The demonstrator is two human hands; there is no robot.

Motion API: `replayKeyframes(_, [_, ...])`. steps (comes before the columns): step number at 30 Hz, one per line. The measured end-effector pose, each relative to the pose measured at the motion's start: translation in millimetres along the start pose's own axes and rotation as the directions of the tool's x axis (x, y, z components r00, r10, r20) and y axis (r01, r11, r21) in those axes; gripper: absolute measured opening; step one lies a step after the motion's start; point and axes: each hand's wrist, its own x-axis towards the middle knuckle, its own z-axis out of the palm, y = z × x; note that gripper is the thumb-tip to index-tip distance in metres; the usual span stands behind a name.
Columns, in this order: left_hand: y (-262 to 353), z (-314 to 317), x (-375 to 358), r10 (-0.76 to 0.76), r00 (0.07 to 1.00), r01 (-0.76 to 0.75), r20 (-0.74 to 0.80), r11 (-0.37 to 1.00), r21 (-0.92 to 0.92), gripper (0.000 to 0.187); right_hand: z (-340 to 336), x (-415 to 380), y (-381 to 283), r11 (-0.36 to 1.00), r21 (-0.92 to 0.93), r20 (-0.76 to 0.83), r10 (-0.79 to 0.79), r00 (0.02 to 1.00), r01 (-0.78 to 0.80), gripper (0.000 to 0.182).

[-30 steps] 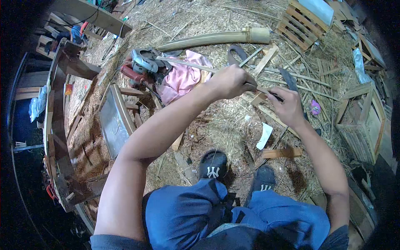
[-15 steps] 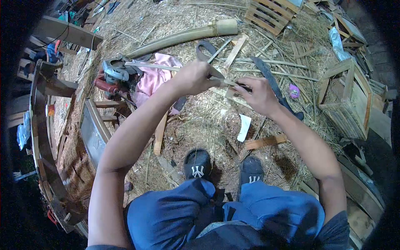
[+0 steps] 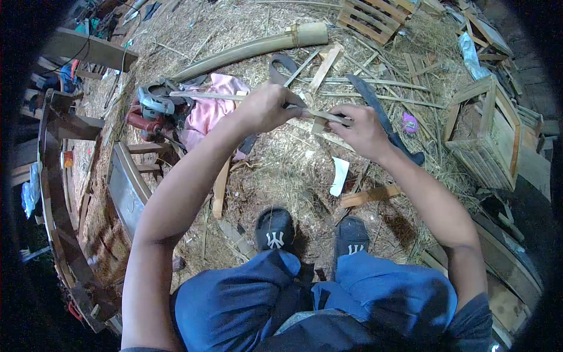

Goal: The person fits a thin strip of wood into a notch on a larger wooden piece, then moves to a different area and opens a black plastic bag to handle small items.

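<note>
My left hand (image 3: 268, 108) is closed around a thin pale bamboo strip (image 3: 202, 95), whose long end sticks out to the left over a pink cloth (image 3: 212, 104). Between the hands the strip continues to my right hand (image 3: 360, 130), with its fingers pinched on it. A small flat tan piece (image 3: 319, 125) lies against the strip beside the right fingertips; I cannot make out what it is. Below the hands, a white scrap (image 3: 339, 176) rests on the shavings. To the right of the right hand lies a long dark blade-like object (image 3: 375, 105).
A red and grey power tool (image 3: 151, 111) sits at the left by the cloth. Behind lies a thick bamboo pole (image 3: 252, 53). Wooden frames (image 3: 484, 158) stand at the right, a slatted piece (image 3: 370, 20) at the top. Loose strips and shavings litter the ground around my sandals (image 3: 275, 230).
The view has shifted slightly, so the ground things appear a little further left and up. Both hands keep hold of the strip, and the tan piece between them shows at a different angle.
</note>
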Motion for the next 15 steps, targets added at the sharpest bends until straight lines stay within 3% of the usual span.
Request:
replayKeyframes(4, [-5,0,0,-0.02,1.0,0.02,-0.011,0.998,-0.055,0.025,6,-6,5,0.985,0.129,-0.041,0.123,0.992,-0.117,0.041])
replayKeyframes(6, [-6,0,0,-0.029,0.999,0.029,-0.016,0.998,-0.047,0.027,20,-11,18,0.798,0.579,-0.098,0.271,0.957,-0.167,0.067])
replayKeyframes(9, [-3,2,0,-0.039,0.999,0.038,-0.027,0.998,-0.05,0.03,42,-24,40,0.691,0.693,-0.058,0.339,0.939,-0.207,0.082])
replayKeyframes(10, [-2,3,0,-0.04,0.999,0.038,-0.031,0.997,-0.06,0.032,51,-28,47,0.753,0.637,-0.04,0.247,0.968,-0.165,0.085])
replayKeyframes(11, [-1,3,1,-0.039,0.999,0.037,-0.03,0.997,-0.062,0.032,57,-31,57,0.753,0.636,-0.04,0.249,0.968,-0.167,0.085])
replayKeyframes(13, [-1,3,4,-0.05,0.998,0.049,-0.026,0.998,-0.041,0.033,59,-25,46,0.9,0.289,0.097,0.313,0.945,-0.327,0.082])
replayKeyframes(14, [-1,4,3,-0.048,0.999,0.047,-0.023,0.998,-0.042,0.033,57,-29,40,0.922,0.222,0.007,0.324,0.946,-0.317,0.069])
replayKeyframes(15, [-1,6,2,-0.043,0.998,0.04,-0.049,0.998,-0.054,0.033,64,-28,53,0.921,0.222,0.006,0.327,0.945,-0.32,0.069])
